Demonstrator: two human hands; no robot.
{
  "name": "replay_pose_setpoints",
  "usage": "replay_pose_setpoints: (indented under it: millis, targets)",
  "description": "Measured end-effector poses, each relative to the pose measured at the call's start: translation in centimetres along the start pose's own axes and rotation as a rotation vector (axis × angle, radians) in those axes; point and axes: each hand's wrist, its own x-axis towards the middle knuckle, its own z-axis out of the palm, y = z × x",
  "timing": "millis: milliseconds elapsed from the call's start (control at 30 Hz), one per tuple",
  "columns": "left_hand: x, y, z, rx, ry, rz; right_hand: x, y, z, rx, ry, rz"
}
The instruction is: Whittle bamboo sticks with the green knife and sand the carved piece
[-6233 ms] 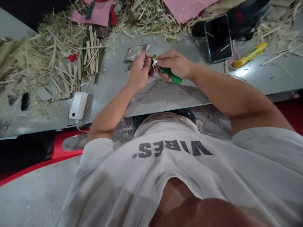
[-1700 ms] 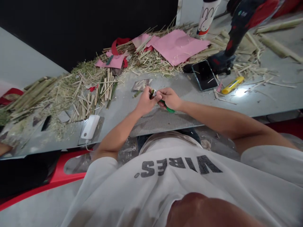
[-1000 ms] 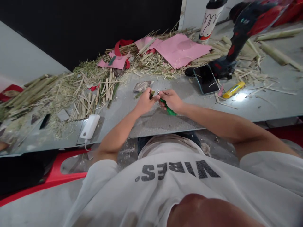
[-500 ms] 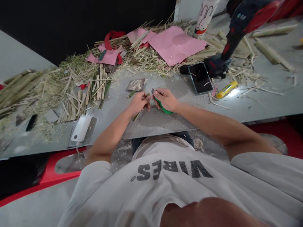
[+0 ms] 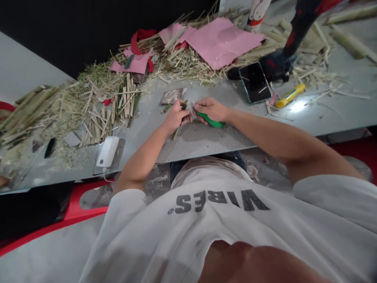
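Observation:
In my left hand [image 5: 177, 117], fingers closed, is a short green bamboo strip [image 5: 175, 134]; one end sticks out above the fingers and the other slants down toward the table edge. My right hand [image 5: 213, 109] is wrapped round a green-handled knife [image 5: 214, 122], with the handle showing below the palm. A small grey tip shows at the right fingertips, close to the strip, but I cannot tell whether they touch. Just beyond my left hand lie a square of brownish sandpaper-like sheet [image 5: 171, 96] and a small green bamboo piece [image 5: 167, 108].
Bamboo shavings [image 5: 97, 82] and cut sticks [image 5: 128, 98] cover the left and back of the grey table [image 5: 203, 140]. Pink paper [image 5: 224, 43] lies behind. To the right are a phone [image 5: 255, 83], a yellow cutter [image 5: 291, 95] and a power drill [image 5: 279, 63]. A white power bank [image 5: 108, 152] sits front left.
The view has shifted, so the table things sit slightly higher and further right. Both hands keep their grip; the right hand and knife appear slightly turned, showing more of the green handle.

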Motion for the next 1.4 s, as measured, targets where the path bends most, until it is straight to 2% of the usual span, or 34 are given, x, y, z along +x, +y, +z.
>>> replay_pose_setpoints:
  millis: [167,300,433,633,833,967,1067,1133,1267,1333,1400]
  targets:
    - [-0.2,0.2,0.0,0.045,-0.071,0.042,-0.6,-1.2,1.3,0.067,-0.032,-0.002]
    - [0.0,0.0,-0.5,0.134,-0.130,0.191,-1.1,-1.4,1.9,0.099,-0.065,0.044]
    - [0.7,-1.0,-0.6,0.285,-0.039,0.362,-1.3,-1.4,1.9,0.111,-0.081,0.094]
    - [1.0,-1.9,-0.4,0.346,0.006,0.468,-1.5,-1.6,2.2,0.166,-0.061,0.142]
    - [0.9,-2.5,-0.1,0.377,0.099,0.492,-1.5,-1.7,2.1,0.208,-0.058,0.142]
    - [1.3,-2.9,0.2,0.351,0.169,0.464,-1.5,-2.0,2.7,0.189,0.027,0.126]
    - [1.7,-2.9,-0.1,0.359,0.164,0.470,-1.4,-2.1,2.9,0.149,0.077,0.078]
    - [1.6,-2.6,-0.5,0.385,0.110,0.495,-1.4,-1.8,2.6,0.111,0.043,0.046]
    - [1.0,-1.8,-0.8,0.432,-0.004,0.524,-1.0,-0.5,1.0,0.082,-0.170,-0.004]
    - [0.8,-1.5,-0.8,0.446,-0.030,0.529,-0.7,0.4,0.4,0.102,-0.267,-0.044]
    - [0.7,-1.4,-0.8,0.463,-0.035,0.528,-0.4,1.1,0.0,0.129,-0.305,-0.068]
